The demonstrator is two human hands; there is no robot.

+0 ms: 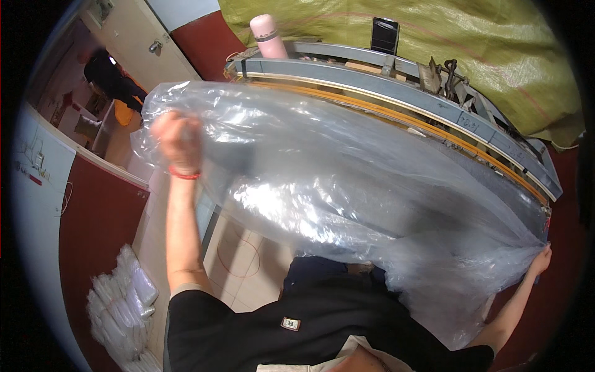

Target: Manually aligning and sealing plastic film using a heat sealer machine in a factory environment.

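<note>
A large sheet of clear plastic film (322,180) stretches across the view between my two hands, above a dark worktop. My left hand (178,139), raised at the upper left and smeared by motion, is closed on the film's left end; a red bracelet circles that wrist. Far out to the right, my right hand (542,259) grips the gathered right end of the film. Loose folds of plastic hang down in front of my body on the right side. Glare and creases hide part of the surface beneath.
Behind the film runs a long grey metal bar (372,80) with an orange strip (384,111). On or behind it are a pink bottle (268,36), a phone (385,36) and metal clamps (447,77). Folded plastic bags (124,304) lie lower left. Another person (111,77) stands past the doorway.
</note>
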